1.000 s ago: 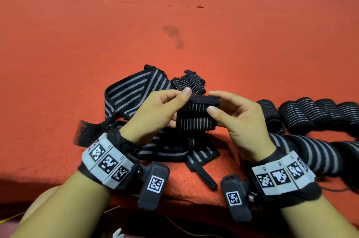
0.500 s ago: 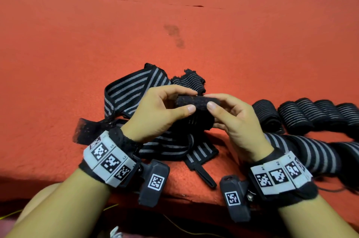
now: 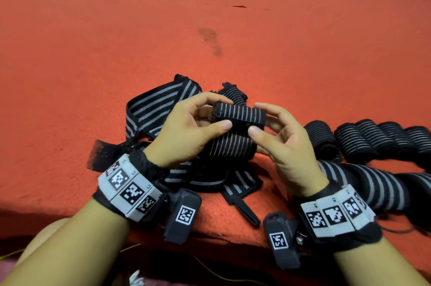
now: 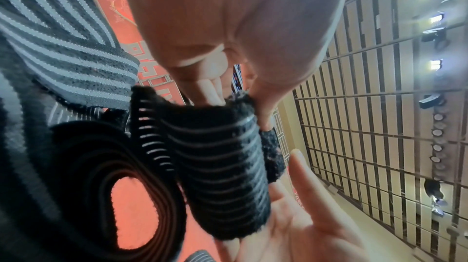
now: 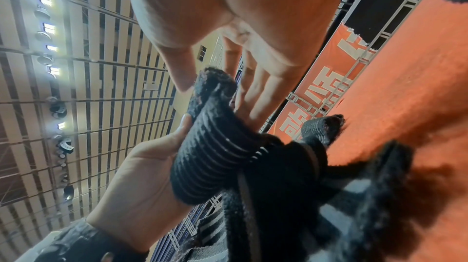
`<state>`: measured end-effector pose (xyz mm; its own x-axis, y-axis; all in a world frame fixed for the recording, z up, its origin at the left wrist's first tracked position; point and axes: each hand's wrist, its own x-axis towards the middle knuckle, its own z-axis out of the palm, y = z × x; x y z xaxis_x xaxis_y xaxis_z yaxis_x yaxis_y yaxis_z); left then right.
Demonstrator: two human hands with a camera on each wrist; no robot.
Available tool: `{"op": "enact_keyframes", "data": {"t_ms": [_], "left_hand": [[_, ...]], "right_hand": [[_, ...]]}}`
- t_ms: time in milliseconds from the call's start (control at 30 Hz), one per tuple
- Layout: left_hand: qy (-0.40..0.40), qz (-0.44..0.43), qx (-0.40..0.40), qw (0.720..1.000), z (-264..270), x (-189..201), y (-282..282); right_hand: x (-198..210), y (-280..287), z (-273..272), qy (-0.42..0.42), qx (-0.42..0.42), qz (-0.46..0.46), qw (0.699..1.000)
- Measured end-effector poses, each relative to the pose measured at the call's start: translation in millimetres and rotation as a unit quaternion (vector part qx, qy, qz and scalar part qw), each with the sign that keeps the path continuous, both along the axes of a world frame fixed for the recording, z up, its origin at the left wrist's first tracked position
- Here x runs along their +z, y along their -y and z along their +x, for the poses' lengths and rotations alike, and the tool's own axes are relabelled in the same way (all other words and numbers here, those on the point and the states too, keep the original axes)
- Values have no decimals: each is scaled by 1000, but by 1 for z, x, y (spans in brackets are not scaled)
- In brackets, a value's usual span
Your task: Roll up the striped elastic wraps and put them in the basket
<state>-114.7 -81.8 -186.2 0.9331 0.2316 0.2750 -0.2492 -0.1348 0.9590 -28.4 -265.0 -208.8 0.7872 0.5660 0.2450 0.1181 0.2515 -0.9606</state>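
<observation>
Being pinched at both ends — by the left hand (image 3: pixel 186 131) and right hand (image 3: pixel 283 145) fingers — a half-rolled black elastic wrap with thin grey stripes (image 3: pixel 238 114) is being held above the red carpeted surface (image 3: pixel 116 52).

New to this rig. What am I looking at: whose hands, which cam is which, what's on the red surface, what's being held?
No robot here: a person works bare-handed, wearing tagged wristbands with a camera on each wrist. The big picture comes from a head camera; the other two look along each hand from the wrists. The left hand and right hand together hold a partly rolled striped wrap, its loose tail hanging down to the pile. On the red carpeted surface lie unrolled striped wraps and, to the right, a row of finished rolls. No basket is in view.
</observation>
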Motion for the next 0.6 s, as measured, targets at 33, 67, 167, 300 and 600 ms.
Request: {"op": "enact_keyframes", "data": {"t_ms": [33, 67, 167, 300, 600], "left_hand": [[1, 4, 0, 1000, 0, 0, -1], [0, 12, -4, 1000, 0, 0, -1], [-12, 32, -11, 999, -1, -1, -1], [-44, 1, -2, 999, -1, 1, 1], [-26, -34, 22, 999, 1, -1, -2]], "right_hand": [[1, 0, -1, -16, -4, -14, 1000], [0, 0, 0, -19, -10, -25, 999], [1, 0, -2, -12, -23, -23, 999], [2, 2, -2, 49, -42, 1, 998], [-6, 2, 1, 109, -11, 0, 994]]}}
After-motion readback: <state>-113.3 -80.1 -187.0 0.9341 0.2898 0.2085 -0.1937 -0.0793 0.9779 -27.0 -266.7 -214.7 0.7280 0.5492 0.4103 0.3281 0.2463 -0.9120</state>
